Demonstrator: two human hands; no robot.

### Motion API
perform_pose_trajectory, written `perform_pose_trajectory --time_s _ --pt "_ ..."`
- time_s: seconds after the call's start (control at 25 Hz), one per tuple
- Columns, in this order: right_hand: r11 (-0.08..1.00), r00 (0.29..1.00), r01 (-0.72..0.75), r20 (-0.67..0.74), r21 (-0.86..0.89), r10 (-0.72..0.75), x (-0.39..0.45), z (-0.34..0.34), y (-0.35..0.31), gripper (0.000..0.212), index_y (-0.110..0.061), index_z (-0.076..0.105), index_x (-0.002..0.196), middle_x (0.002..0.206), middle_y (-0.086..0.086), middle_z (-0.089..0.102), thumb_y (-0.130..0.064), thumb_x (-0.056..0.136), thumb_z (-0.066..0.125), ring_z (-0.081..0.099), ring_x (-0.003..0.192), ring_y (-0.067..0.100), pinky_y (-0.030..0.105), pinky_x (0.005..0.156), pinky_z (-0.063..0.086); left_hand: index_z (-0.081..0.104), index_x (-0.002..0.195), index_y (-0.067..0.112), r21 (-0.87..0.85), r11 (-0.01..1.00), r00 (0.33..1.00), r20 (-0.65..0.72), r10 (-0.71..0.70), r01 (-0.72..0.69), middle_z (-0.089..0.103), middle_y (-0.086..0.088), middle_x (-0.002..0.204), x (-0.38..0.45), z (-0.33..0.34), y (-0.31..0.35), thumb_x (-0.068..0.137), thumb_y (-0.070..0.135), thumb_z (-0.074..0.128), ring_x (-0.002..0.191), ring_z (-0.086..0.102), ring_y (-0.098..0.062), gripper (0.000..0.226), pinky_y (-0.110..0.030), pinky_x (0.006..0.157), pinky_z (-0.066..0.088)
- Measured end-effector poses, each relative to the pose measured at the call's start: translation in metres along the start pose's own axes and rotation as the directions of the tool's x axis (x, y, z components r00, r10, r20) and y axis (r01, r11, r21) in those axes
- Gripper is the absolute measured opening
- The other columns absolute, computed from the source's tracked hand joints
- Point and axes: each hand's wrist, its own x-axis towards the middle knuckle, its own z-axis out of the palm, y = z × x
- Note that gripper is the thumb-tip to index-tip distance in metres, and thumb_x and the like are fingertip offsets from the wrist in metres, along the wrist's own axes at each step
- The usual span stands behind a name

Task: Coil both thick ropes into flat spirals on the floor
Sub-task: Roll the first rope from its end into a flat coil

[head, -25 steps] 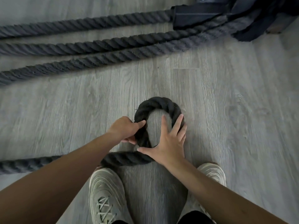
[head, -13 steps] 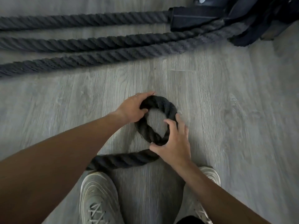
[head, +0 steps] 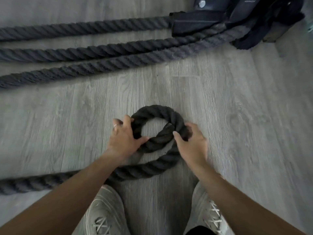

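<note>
A thick dark rope forms a small round coil (head: pixel 157 112) on the grey wood floor in front of my feet. Its end tucks inside the ring, and the rest of the rope (head: pixel 144 168) curves round below the ring and runs off to the left edge. My left hand (head: pixel 125 136) grips the coil's left side, thumb inside the ring. My right hand (head: pixel 191 141) grips the right side, fingers curled over the rope. Three straight rope lengths (head: pixel 101 50) lie across the floor farther away.
A black anchor fixture with straps (head: pixel 237 16) sits at the top right, where the far ropes end. My two pale sneakers (head: pixel 105 212) stand just below the coil. Bare floor (head: pixel 254 124) spreads to the right.
The narrow loop has been rounded into a closed ring with more rope wrapped below it. My left hand dropped from the top to the left side; my right hand shifted to the right side.
</note>
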Motion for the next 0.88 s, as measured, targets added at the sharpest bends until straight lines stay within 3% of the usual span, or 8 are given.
perform_pose_trajectory --time_s 0.12,0.24,0.44,0.52,0.64,0.72,0.8,0.88 --pt "0.993 0.991 -0.106 0.072 -0.042 0.109 -0.035 0.025 -0.013 0.091 -0.027 0.017 0.159 0.151 0.004 0.033 -0.06 0.087 0.062 0.032 0.137 0.029 0.049 0.109 0.039 0.04 0.128 0.012 -0.018 0.999 0.999 0.004 0.046 -0.046 0.052 -0.012 0.131 0.002 -0.004 0.001 0.073 0.051 0.082 0.117 0.059 -0.031 0.08 -0.041 0.091 0.05" --pt "0.979 0.971 -0.186 0.134 -0.087 0.196 -0.033 0.037 -0.03 0.121 -0.029 -0.006 0.161 0.155 0.006 0.019 -0.068 0.075 0.07 0.019 0.137 0.032 0.051 0.112 0.034 0.039 0.127 0.012 -0.008 0.999 0.999 -0.002 0.054 -0.054 0.057 -0.011 0.13 -0.009 0.0 0.001 0.076 0.054 0.078 0.114 0.062 -0.03 0.077 -0.04 0.086 0.053" --pt "0.995 0.973 -0.098 0.212 0.012 0.093 -0.01 0.03 -0.027 0.115 -0.041 0.006 0.159 0.151 -0.007 0.023 -0.043 0.071 0.081 0.02 0.134 0.023 0.053 0.114 0.034 0.044 0.108 0.016 -0.06 0.984 0.984 0.062 -0.167 0.171 0.066 -0.003 0.09 -0.024 -0.012 -0.004 0.082 0.064 0.066 0.087 0.068 -0.027 0.06 -0.035 0.071 0.047" --pt "0.998 0.969 -0.065 0.238 0.004 0.062 -0.007 0.031 -0.029 0.113 -0.041 0.009 0.16 0.155 -0.012 0.02 -0.038 0.072 0.08 0.02 0.137 0.023 0.054 0.116 0.032 0.049 0.108 0.014 0.013 0.98 0.979 0.04 -0.199 0.199 0.064 -0.002 0.094 -0.017 -0.024 -0.007 0.085 0.064 0.062 0.093 0.067 -0.028 0.057 -0.036 0.074 0.046" --pt "0.999 0.96 -0.013 0.279 -0.032 0.022 0.001 0.032 -0.033 0.111 -0.039 0.01 0.16 0.158 -0.016 0.016 -0.038 0.072 0.079 0.019 0.14 0.023 0.053 0.118 0.028 0.047 0.132 0.018 0.1 0.995 1.0 -0.012 0.022 -0.021 0.051 -0.011 0.133 0.01 -0.037 -0.003 0.084 0.059 0.068 0.117 0.058 -0.033 0.067 -0.041 0.089 0.049" --pt "0.998 0.946 0.037 0.323 -0.042 -0.022 0.005 0.031 -0.034 0.111 -0.037 0.01 0.161 0.159 -0.014 0.016 -0.038 0.074 0.08 0.015 0.143 0.023 0.051 0.121 0.024 0.039 0.147 0.025 0.16 0.955 0.967 0.088 0.24 -0.252 0.034 -0.01 0.152 0.033 -0.036 0.007 0.088 0.058 0.064 0.13 0.049 -0.036 0.072 -0.05 0.099 0.049" --pt "0.995 0.922 0.1 0.377 -0.028 -0.083 0.012 0.031 -0.037 0.111 -0.035 0.009 0.161 0.161 -0.011 0.016 -0.038 0.076 0.081 0.011 0.147 0.023 0.048 0.122 0.02 0.032 0.153 0.026 0.262 0.895 0.926 0.212 0.312 -0.361 0.033 -0.009 0.156 0.053 -0.03 0.018 0.095 0.055 0.054 0.134 0.047 -0.034 0.069 -0.05 0.102 0.048" --pt "0.986 0.884 0.168 0.446 -0.024 -0.14 0.025 0.031 -0.043 0.111 -0.032 0.011 0.162 0.163 -0.01 0.016 -0.035 0.077 0.083 0.009 0.15 0.021 0.044 0.123 0.018 0.036 0.149 0.021 0.353 0.883 0.948 0.179 0.262 -0.31 0.048 -0.011 0.144 0.064 -0.027 0.024 0.099 0.049 0.05 0.123 0.057 -0.033 0.059 -0.045 0.095 0.051"
